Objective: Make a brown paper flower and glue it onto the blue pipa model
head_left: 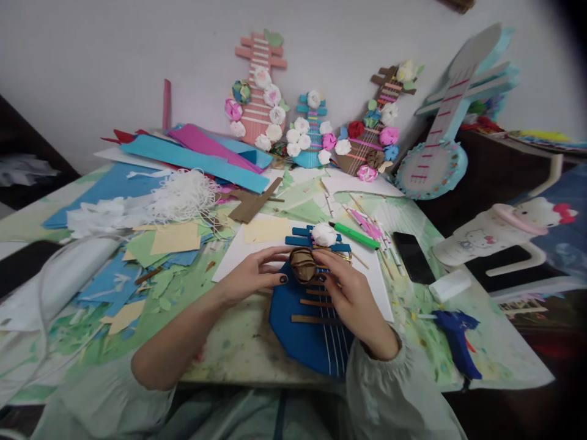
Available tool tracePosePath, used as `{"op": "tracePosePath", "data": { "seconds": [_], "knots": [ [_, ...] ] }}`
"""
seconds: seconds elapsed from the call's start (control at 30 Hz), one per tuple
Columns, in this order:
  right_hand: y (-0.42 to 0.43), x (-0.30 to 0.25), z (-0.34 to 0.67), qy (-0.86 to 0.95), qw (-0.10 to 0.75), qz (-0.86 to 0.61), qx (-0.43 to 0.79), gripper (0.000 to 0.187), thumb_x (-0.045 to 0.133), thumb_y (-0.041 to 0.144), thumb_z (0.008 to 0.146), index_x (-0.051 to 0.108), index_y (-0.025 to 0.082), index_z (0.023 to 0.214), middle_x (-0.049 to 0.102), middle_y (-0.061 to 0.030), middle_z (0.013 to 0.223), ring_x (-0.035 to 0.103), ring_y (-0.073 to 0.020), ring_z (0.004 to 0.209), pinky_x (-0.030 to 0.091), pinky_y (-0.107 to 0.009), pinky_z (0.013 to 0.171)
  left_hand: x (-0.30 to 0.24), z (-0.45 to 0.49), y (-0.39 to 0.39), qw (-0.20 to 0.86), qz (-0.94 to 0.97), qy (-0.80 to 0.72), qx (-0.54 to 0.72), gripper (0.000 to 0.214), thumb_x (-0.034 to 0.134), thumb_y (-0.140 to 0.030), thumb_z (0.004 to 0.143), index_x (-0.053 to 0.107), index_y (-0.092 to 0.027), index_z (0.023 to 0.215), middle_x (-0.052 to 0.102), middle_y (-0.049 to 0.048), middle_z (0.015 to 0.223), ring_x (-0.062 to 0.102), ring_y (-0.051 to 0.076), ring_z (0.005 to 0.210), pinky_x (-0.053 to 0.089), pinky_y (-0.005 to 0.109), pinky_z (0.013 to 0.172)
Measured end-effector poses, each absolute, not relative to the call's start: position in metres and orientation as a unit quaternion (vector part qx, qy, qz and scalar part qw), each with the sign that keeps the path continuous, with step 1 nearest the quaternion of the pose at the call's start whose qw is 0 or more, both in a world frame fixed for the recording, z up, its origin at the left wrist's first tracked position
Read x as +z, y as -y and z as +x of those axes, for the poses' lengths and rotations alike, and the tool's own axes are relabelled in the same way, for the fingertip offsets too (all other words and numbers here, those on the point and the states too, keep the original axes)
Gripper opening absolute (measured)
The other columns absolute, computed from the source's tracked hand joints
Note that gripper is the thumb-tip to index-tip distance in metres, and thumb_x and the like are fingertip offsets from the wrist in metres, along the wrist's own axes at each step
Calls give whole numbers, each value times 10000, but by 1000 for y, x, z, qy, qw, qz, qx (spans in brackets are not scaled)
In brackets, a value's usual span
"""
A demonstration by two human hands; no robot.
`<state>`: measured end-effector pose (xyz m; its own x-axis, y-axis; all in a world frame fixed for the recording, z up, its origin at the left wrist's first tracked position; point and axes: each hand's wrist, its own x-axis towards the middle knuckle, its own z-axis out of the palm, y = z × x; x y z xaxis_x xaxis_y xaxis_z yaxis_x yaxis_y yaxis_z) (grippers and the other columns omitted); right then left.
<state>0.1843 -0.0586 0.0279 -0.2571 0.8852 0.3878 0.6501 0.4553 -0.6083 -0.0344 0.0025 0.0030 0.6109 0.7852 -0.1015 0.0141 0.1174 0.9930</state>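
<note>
A brown crumpled-paper flower (303, 265) sits at the upper left of a blue cardboard lute (293, 339). My right hand (349, 292) has its index finger and thumb against the flower's right side. On the other side, my left hand (250, 274) is spread, its fingertips reaching the flower's left and back edge and its thumb just beside it. Whether the flower is fixed to the lute I cannot tell. The lute has white strings (337, 348), brown strips across its body, blue pegs, and a white paper flower (323, 234) on its neck.
Behind lie a green marker (355, 235), pens and a phone (415, 258). A blue glue gun (456, 342) and a tumbler (488, 235) are at right. Paper scraps (169, 263) and white string (186, 197) cover the left. Decorated lutes (312, 137) lean on the wall.
</note>
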Motion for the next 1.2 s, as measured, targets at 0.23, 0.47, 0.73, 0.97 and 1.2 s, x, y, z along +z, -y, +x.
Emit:
{"op": "tracePosePath", "data": {
  "seconds": [0.23,0.47,0.73,0.97,1.2],
  "knots": [
    [58,30,185,767,369,-502,155,193,512,139,867,640,207,995,641,-88,1152,580,-202,1106,480,-391,937,10,-27,-13,583,695,-314,279,621,712,-305,727,509,-250,1312,543,97,1338,546,242,1183,468,361,956],
    [64,38,195,682,476,-516,202,138,479,203,910,615,211,930,674,-53,975,623,-197,971,489,-349,858,9,-29,-26,530,718,-365,264,532,746,-287,652,617,-201,1161,602,88,1234,575,245,1065,496,291,781],
    [61,24,198,654,443,-564,240,151,485,285,908,607,199,889,651,-36,896,613,-179,840,475,-294,750,-1,-30,-28,543,667,-406,308,382,711,-363,713,637,-154,1024,633,58,965,560,147,800,467,267,714],
    [60,9,200,657,427,-571,246,135,486,231,890,606,205,949,655,-29,930,619,-171,842,480,-283,729,-7,-22,-24,588,592,-403,375,415,727,-399,698,604,-141,999,626,57,908,595,163,814,505,283,709],
    [61,6,194,685,414,-554,231,208,483,185,889,588,212,1067,646,-38,996,604,-169,869,487,-304,776,-6,-10,-15,491,656,-403,409,352,727,-357,691,598,-163,955,642,66,992,611,196,969,505,300,829]
  ]
}}
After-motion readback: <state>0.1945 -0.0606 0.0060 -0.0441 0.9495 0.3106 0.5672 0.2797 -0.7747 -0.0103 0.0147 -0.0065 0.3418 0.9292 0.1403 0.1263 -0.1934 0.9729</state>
